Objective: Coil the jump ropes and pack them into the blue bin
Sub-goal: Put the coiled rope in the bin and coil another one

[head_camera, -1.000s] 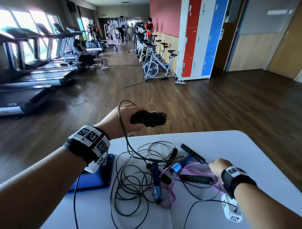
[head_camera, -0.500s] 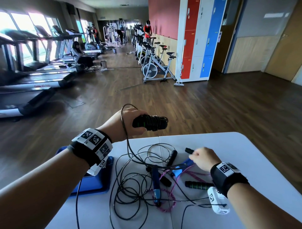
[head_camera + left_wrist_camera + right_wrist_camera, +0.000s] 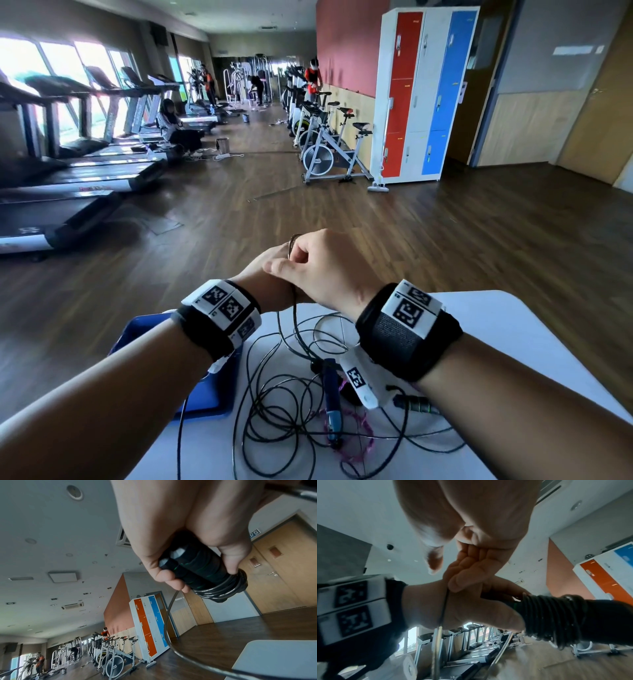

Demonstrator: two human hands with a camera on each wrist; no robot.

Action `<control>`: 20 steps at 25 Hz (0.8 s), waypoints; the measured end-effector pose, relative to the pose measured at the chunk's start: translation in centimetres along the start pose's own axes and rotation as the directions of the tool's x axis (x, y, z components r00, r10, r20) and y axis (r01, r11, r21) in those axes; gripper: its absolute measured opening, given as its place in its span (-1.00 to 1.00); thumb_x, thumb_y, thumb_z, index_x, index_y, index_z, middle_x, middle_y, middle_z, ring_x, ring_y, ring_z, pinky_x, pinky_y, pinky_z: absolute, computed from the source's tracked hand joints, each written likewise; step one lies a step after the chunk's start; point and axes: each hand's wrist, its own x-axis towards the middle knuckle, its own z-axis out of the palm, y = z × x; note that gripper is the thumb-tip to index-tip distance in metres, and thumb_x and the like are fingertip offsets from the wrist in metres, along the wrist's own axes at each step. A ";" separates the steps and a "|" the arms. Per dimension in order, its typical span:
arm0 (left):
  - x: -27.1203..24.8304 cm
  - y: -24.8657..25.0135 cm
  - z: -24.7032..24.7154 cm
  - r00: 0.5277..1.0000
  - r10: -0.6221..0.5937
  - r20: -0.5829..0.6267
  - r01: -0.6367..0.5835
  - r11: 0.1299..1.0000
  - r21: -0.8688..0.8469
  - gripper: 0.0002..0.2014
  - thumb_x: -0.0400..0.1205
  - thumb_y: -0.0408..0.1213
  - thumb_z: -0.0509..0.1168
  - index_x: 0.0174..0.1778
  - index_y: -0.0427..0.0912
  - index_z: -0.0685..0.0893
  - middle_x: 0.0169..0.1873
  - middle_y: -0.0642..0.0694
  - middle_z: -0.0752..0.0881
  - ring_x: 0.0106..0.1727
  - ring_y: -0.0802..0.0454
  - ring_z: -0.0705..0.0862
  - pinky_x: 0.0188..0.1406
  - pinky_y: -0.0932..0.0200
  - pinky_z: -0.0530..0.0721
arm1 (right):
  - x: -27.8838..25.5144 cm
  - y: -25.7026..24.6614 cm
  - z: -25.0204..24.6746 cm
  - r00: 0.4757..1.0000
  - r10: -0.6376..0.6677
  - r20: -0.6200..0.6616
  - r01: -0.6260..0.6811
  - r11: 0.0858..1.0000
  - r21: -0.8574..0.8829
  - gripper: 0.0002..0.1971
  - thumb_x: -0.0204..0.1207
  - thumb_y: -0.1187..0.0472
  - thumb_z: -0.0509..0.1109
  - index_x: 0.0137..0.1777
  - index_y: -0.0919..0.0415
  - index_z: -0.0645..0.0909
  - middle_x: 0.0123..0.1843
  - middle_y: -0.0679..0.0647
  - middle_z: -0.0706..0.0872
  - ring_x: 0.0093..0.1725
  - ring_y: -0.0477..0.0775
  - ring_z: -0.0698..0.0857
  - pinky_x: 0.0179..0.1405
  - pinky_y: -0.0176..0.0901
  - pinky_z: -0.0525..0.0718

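My left hand [image 3: 188,547] grips the two black, green-ringed handles [image 3: 197,566] of a jump rope, held up past the table's far edge. Black cord [image 3: 553,618] is wound in several turns round the handles' end. My right hand [image 3: 325,267] lies over the left hand [image 3: 263,270] and hides the handles in the head view. Its fingertips [image 3: 464,580] pinch the loose black cord [image 3: 444,608], which hangs down to the tangle of ropes [image 3: 281,404] on the white table [image 3: 496,322]. The blue bin [image 3: 144,337] sits at the table's left, under my left forearm.
In the tangle lie a blue-handled rope [image 3: 331,394], a pink rope [image 3: 356,428] and another black handle with green rings [image 3: 416,404]. Beyond the table is wooden floor, with treadmills at the left, exercise bikes and lockers [image 3: 424,92] at the back.
My right hand left the pile on the table, rose to the left hand and took hold of the cord there. The left hand kept the wound handles raised.
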 end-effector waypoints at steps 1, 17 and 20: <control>0.4 -0.6 0.6 1.000 0.006 -0.013 -0.007 0.998 -0.059 -0.46 0.69 -0.26 0.41 0.59 -0.19 0.47 0.54 -0.19 0.56 0.37 -0.04 0.58 0.42 0.30 0.41 | 0.4 0.3 0.0 0.999 0.034 -0.022 -0.034 0.999 -0.007 -0.60 0.42 -0.19 0.56 -0.39 0.08 0.57 -0.44 -0.08 0.66 -0.37 -0.10 0.64 -0.39 -0.22 0.45; -1.0 -3.3 -1.7 0.914 0.178 -0.365 -0.196 0.980 -0.012 -0.41 0.39 0.19 0.25 0.36 0.16 0.66 0.02 0.08 0.72 0.07 0.00 0.69 0.02 0.00 0.72 | 0.0 3.8 -2.5 0.929 0.308 0.205 -0.369 0.802 0.469 -0.83 0.65 0.29 0.39 -0.13 0.37 0.68 -0.48 0.15 0.68 -0.53 0.12 0.65 -0.41 -0.03 0.70; -1.3 -3.9 -2.0 0.915 0.239 -0.326 -0.248 0.969 0.014 -0.39 0.39 0.21 0.25 0.37 0.14 0.65 0.06 0.11 0.72 0.11 0.02 0.67 0.07 -0.03 0.71 | -0.8 5.2 -1.4 0.971 0.238 0.036 -0.238 0.928 0.287 -0.80 0.61 0.22 0.47 -0.26 0.22 0.71 -0.51 0.04 0.71 -0.53 0.11 0.71 -0.41 -0.02 0.66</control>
